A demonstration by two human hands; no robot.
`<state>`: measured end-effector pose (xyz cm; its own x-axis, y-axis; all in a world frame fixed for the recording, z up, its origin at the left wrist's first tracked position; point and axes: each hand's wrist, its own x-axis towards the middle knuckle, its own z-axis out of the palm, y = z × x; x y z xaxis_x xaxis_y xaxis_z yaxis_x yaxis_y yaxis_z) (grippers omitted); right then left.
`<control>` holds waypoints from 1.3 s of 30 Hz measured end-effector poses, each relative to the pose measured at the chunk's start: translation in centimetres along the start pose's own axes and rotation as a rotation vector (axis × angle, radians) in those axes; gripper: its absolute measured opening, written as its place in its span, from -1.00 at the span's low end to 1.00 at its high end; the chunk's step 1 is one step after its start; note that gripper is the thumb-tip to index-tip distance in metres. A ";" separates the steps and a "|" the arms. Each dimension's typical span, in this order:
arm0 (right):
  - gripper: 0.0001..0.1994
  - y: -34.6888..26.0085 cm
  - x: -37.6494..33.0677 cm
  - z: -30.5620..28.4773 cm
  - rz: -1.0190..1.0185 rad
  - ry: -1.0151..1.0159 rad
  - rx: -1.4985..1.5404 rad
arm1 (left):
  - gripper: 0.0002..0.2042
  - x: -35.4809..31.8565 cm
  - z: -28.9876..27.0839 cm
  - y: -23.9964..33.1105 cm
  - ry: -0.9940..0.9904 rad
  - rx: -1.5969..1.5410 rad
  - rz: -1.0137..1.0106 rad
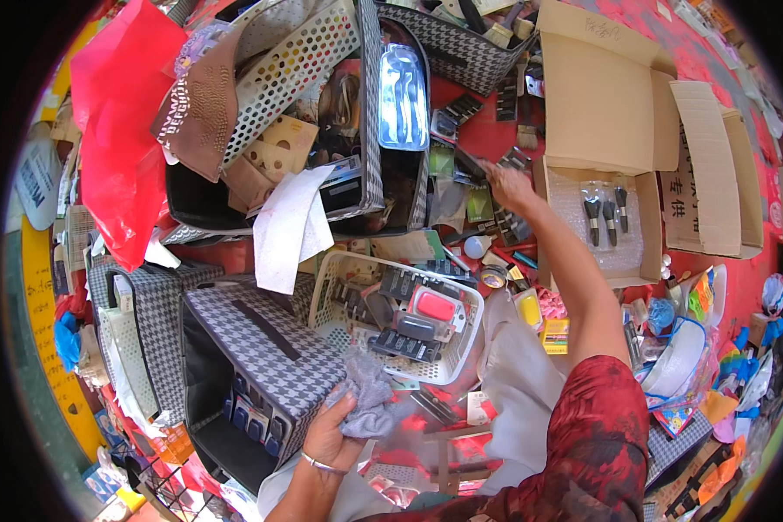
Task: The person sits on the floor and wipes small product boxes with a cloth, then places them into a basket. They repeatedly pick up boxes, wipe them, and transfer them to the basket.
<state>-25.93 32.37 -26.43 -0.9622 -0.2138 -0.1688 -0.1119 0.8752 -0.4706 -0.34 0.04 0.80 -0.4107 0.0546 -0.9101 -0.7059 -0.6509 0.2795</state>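
Observation:
My left hand (331, 438), with a bangle at the wrist, is closed round a crumpled grey cloth (367, 398) at the lower middle. Stretched out to the far side, my right hand (515, 190) is closed on the end of a dark flat item (470, 165) whose kind I cannot make out. Small packaged goods (479, 205) lie just beneath it. Between my arms stands a white plastic basket (324, 291) holding black packs and a red-pink piece (433, 304) in clear packaging.
An opened cardboard box (598, 104) with black brushes (608, 217) on bubble wrap stands at right. Houndstooth storage boxes (252, 322) crowd the left, one large one filled with goods. A red plastic bag (122, 113) hangs over the far left. Mixed goods cover the red ground cloth (487, 130).

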 end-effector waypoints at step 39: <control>-0.74 -3.1 4.2 3.9 0.682 0.356 0.206 | -0.57 0.9 0.3 0.3 0.013 0.012 0.027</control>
<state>-28.70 27.06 -29.05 -0.8276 0.5218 -0.2069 0.5448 0.6581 -0.5197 -1.08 0.18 0.18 -0.4221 0.0268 -0.9061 -0.7016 -0.6427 0.3078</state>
